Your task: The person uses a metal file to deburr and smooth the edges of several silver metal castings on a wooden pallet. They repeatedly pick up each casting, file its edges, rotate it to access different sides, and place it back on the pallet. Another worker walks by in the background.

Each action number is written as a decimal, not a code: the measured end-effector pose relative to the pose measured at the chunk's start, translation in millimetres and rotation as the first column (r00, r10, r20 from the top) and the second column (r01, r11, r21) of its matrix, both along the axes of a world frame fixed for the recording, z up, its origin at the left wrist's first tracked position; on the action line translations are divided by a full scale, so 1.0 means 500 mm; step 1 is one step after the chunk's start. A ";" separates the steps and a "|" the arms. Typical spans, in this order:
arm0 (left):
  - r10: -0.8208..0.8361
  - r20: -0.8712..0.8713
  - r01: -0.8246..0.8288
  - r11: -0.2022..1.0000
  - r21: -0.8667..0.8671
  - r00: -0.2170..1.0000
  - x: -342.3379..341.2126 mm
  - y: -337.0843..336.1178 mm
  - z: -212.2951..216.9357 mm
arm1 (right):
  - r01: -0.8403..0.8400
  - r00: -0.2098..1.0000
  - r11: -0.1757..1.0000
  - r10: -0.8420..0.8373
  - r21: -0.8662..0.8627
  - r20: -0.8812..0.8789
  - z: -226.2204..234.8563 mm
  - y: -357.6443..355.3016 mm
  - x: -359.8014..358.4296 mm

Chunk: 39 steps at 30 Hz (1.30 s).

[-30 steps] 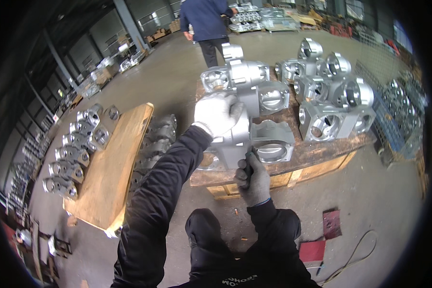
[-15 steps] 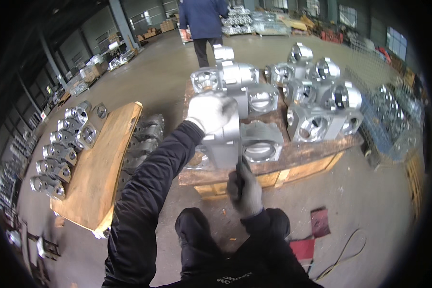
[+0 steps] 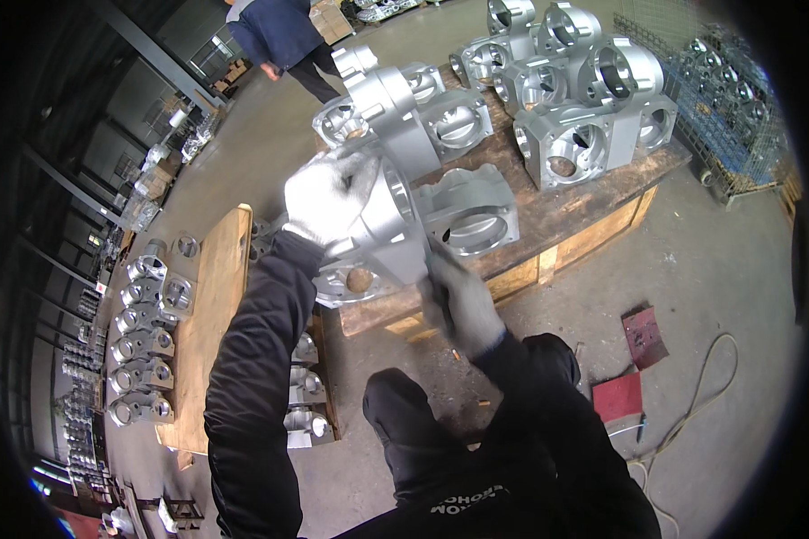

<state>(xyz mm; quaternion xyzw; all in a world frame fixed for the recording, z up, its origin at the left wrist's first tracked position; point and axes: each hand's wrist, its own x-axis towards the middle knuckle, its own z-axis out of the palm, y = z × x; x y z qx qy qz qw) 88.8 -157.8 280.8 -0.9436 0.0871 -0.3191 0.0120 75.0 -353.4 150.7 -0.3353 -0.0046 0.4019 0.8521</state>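
Observation:
My left hand (image 3: 328, 198), in a white glove, is closed over the upper side of a silver metal casting (image 3: 395, 211) with a round bore. The casting sits tilted at the near left of a wooden-topped bench. My right hand (image 3: 469, 305), in a grey glove, is closed round a dark-handled tool (image 3: 437, 269) just below and right of the casting, up against its edge. The tool's working end is hidden. Beside the held piece lies another casting (image 3: 472, 216) with a wide round opening. Behind stands a taller casting (image 3: 391, 108).
More castings (image 3: 571, 148) crowd the right of the bench (image 3: 566, 229). At left, rows of castings (image 3: 139, 346) line a wooden board (image 3: 211, 305). A wire cage (image 3: 737, 153) stands at far right. Red pieces (image 3: 618, 397) and a hose (image 3: 692, 413) lie on the floor. A person (image 3: 283, 36) stands beyond.
My view has swung right and down, so the bench sits higher in the picture. The casting under my left hand now leans, its bore showing. Both hands keep their grips.

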 end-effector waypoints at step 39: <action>-0.080 0.143 0.092 0.992 -0.086 0.986 0.009 0.032 -0.011 | -0.024 0.685 0.989 0.121 -0.144 0.719 0.114 -0.027 0.180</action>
